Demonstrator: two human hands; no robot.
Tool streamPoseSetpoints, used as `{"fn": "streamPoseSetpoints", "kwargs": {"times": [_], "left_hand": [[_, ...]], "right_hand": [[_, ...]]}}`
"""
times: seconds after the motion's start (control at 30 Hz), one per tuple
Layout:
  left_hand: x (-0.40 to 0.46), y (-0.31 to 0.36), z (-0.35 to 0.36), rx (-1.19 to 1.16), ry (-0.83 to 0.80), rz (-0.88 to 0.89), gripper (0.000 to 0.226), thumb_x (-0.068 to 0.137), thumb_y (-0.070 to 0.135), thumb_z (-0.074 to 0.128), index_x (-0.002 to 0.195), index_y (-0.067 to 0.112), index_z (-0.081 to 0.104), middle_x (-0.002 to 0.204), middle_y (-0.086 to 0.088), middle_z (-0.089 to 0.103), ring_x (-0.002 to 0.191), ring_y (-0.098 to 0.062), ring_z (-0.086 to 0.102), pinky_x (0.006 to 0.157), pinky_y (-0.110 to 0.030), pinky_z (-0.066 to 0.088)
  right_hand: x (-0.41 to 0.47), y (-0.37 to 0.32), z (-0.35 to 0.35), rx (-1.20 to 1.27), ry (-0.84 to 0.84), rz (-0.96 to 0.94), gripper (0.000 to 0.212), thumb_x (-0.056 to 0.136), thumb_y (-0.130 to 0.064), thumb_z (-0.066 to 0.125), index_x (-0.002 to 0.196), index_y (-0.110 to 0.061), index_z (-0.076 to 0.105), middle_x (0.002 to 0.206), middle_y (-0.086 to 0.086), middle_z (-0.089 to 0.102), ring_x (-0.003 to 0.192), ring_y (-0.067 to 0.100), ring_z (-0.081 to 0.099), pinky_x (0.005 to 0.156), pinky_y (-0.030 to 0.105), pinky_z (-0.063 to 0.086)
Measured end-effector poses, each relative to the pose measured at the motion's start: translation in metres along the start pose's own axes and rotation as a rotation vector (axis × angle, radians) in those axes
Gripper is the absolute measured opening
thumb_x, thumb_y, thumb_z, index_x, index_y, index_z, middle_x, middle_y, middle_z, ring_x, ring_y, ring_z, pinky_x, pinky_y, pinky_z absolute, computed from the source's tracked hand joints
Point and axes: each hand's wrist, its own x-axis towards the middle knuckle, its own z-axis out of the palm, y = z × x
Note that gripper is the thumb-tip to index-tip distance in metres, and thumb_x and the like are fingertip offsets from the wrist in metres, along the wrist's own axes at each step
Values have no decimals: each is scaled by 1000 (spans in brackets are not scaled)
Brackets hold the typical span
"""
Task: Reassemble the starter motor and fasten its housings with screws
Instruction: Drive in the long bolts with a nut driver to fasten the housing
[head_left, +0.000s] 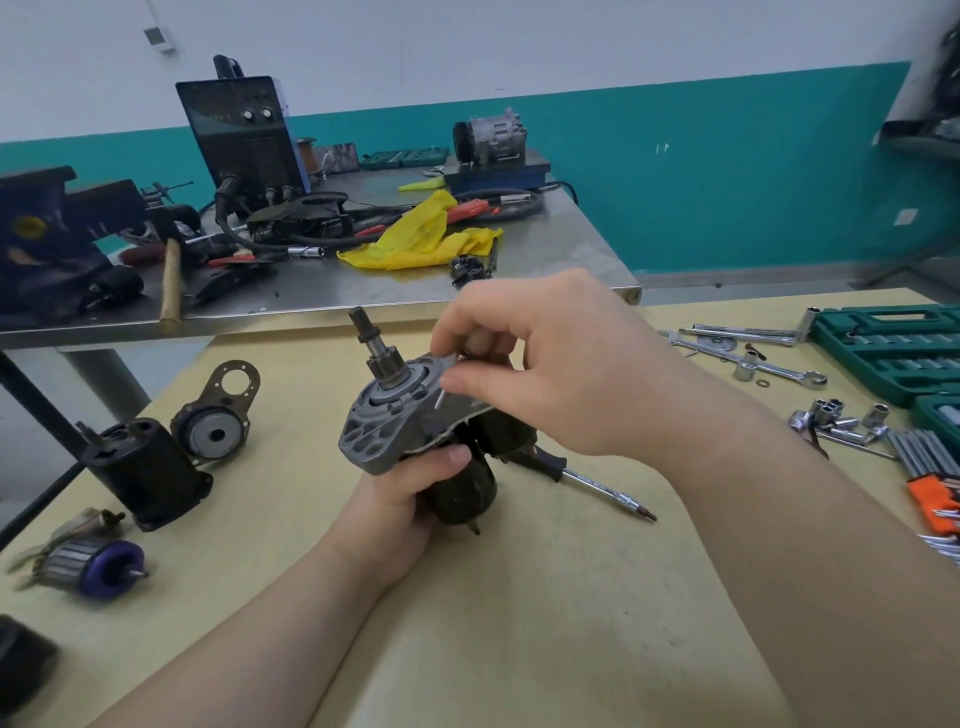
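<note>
One screw (440, 400) is pinched by the right hand (545, 364) at the housing (395, 421) while the left hand (400, 499) clasps the motor (462, 493); tightening seemingly remains.

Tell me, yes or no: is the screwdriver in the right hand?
No. The screwdriver lies on the table behind the starter motor, while the right hand pinches a small screw at its grey housing.

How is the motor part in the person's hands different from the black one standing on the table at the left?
The held starter motor is tilted, gripped by the left hand; the black housing stands untouched on the table. The held one wears a grey metal end plate with a shaft sticking out; the other lacks that plate. Both have dark cylindrical bodies.
</note>
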Motion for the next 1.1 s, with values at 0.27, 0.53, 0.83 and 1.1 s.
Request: {"fn": "streamPoseSetpoints", "kwargs": {"times": [0.27,0.53,0.83,1.1], "left_hand": [[0,-3,1,60,-5,15,77,77,21,83,148,13,54,145,-21,60,133,-46,55,112,-70,41],[-4,-6,6,90,-14,99,69,77,14,84,142,14,61,146,-16,62,135,-38,58,115,-63,44],[-6,-4,7,113,-23,154,70,75,26,93,139,19,65,145,-12,63,138,-36,56,117,-67,38],[-6,-1,8,62,-48,155,63,75,27,93,133,21,69,137,-10,69,130,-34,62,106,-53,50]], "right_hand": [[1,5,1,67,96,-8,12,90,-21,85,98,-20,75,81,-11,74,77,6,66,64,11,44],[1,3,2,53,59,-22,10,91,-21,84,100,-21,82,83,-16,75,81,2,69,72,11,50],[1,0,5,31,31,-40,9,92,-21,83,101,-21,81,83,-20,73,83,0,69,75,18,54],[1,-4,7,0,-42,-4,10,93,-24,82,102,-26,82,89,-16,77,86,3,70,80,33,59]]}}
